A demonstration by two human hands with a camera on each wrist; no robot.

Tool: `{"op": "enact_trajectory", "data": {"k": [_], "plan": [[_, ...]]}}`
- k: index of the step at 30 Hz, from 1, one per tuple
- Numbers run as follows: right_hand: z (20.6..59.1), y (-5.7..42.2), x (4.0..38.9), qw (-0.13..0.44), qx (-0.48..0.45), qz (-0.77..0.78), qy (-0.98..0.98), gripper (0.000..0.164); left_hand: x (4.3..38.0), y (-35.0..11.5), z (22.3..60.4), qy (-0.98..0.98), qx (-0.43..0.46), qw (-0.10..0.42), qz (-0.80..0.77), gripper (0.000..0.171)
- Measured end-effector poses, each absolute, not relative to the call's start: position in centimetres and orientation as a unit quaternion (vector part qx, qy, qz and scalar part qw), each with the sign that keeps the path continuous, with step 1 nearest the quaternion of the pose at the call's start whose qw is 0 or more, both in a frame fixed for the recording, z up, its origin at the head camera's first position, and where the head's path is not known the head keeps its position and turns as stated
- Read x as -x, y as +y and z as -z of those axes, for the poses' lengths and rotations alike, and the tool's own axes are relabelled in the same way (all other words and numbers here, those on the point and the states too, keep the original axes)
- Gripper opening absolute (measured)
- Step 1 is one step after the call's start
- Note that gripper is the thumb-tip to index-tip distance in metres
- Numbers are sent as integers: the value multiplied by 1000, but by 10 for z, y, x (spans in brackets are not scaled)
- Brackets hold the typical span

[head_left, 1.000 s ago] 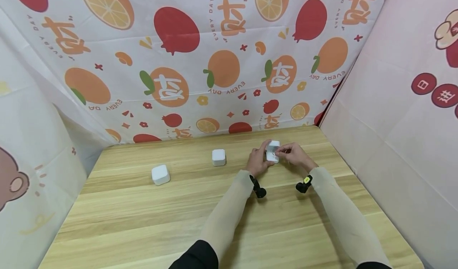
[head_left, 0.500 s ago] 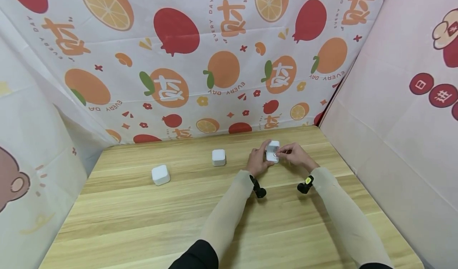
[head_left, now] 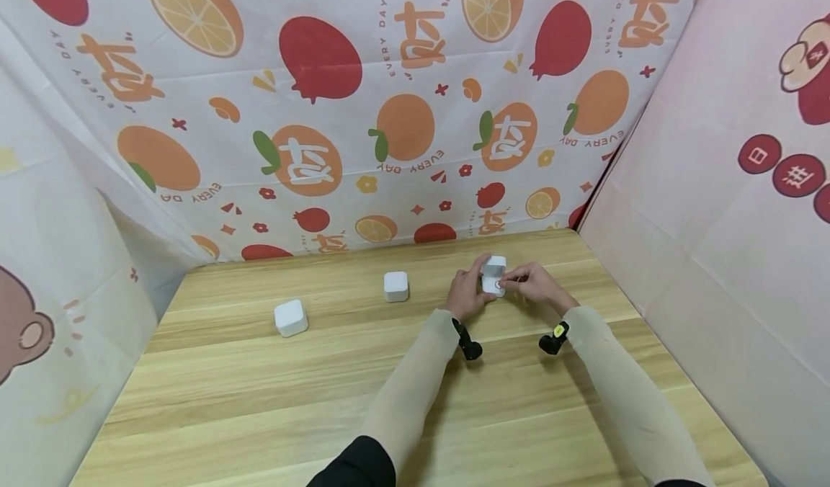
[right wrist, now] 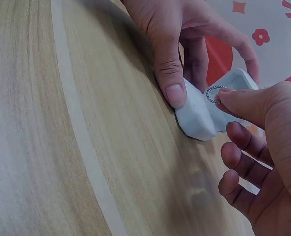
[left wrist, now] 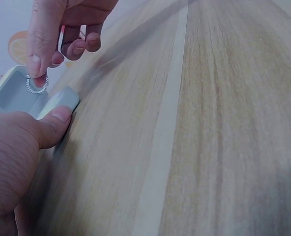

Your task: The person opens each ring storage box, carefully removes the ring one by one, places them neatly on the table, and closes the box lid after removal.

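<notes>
A small white ring box (head_left: 493,266) stands with its lid up near the back right of the table. My left hand (head_left: 464,291) grips it from the left, with the thumb (left wrist: 60,115) on the front of the base and a finger up at the lid. Between thumb and forefinger, my right hand (head_left: 535,285) pinches a silvery ring (left wrist: 37,90) with a beaded band. The ring (right wrist: 213,93) is upright over the base, in front of the lid's hollow. The right hand's other fingers (right wrist: 241,156) are loosely bent, away from the box.
Two closed white boxes stand to the left on the wooden table (head_left: 259,400): one box (head_left: 396,286) near the middle back, the other box (head_left: 291,318) farther left. A fruit-printed cloth (head_left: 363,55) hangs behind the table, and a pale cloth (head_left: 707,206) borders the right side.
The right hand has lowered the ring slightly toward the base of the ring box. The left hand keeps its hold, and the two closed boxes stay where they were.
</notes>
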State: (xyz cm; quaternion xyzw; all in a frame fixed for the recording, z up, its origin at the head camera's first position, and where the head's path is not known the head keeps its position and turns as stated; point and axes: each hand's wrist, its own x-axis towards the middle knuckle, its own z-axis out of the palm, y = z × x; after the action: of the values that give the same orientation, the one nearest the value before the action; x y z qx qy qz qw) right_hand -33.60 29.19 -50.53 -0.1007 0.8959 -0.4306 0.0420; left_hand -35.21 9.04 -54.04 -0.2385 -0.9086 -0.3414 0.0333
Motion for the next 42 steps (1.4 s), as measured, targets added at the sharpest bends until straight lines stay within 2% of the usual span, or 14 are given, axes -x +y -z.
{"op": "enact_trajectory", "data": {"k": [12, 32, 42], "plan": [[503, 292, 330, 51, 111, 438, 891, 20, 351, 92, 541, -908, 236, 38, 345, 89], [513, 298, 329, 67, 112, 454, 882, 20, 349, 92, 540, -909, 207, -5, 363, 92], [520, 299, 330, 63, 108, 446, 886, 18, 352, 93, 542, -907, 213, 10, 363, 91]]}}
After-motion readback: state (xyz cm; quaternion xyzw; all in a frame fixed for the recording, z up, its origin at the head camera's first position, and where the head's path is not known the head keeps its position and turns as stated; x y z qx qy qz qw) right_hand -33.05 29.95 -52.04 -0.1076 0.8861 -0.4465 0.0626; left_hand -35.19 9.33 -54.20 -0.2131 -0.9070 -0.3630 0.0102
